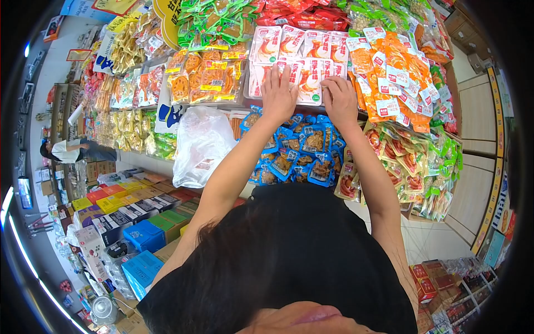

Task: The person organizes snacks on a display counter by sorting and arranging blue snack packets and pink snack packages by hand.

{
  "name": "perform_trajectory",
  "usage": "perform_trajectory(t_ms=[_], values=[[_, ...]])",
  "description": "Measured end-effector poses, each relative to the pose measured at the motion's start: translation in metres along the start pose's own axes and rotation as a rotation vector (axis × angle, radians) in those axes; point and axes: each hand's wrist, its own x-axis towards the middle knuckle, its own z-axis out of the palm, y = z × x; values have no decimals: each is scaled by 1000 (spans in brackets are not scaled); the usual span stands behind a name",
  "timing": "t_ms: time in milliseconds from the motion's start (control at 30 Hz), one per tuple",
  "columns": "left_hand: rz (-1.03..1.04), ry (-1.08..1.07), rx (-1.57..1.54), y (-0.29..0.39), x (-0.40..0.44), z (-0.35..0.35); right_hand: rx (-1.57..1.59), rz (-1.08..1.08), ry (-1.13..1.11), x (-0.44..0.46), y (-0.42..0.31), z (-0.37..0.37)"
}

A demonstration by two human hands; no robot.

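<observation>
White and red snack packets [311, 79] stand in rows inside a clear plastic tray [246, 83]. My left hand [280, 96] rests on the front row, its fingers stretched out and spread a little. At the row's right end is my right hand [341, 101]; its fingers are slightly bent over the packets and apart from a full grip. Parts of the packets under both hands are hidden. Blue snack packets [311, 142] lie between my forearms, nearer my body. To the right of my right hand are orange snack packets [389, 78].
A white plastic bag [203, 146] lies left of the blue packets. Bags of orange-brown snacks [208, 78] sit left of the tray. Stacked cartons [146, 235] stand at lower left. Another person [69, 150] is at far left. Wooden cabinets [473, 117] stand at right.
</observation>
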Motion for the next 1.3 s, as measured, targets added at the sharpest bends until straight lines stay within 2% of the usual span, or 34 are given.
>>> perform_trajectory(t_ms=[867, 933, 967, 1100, 1167, 1300], values=[[5, 45, 79, 4, -6, 4, 2, 0, -18, -2, -1, 0], [-40, 62, 93, 5, -2, 8, -3, 2, 8, -5, 3, 6], [-24, 91, 88, 4, -1, 9, -67, -50, 11, -8, 6, 9], [55, 37, 73, -8, -2, 4, -114, -29, -61, -2, 3, 8], [79, 67, 61, -13, 3, -1, -93, -65, -14, 3, 2, 6], [23, 66, 61, -12, -3, 11, -83, -71, -34, -5, 5, 7]])
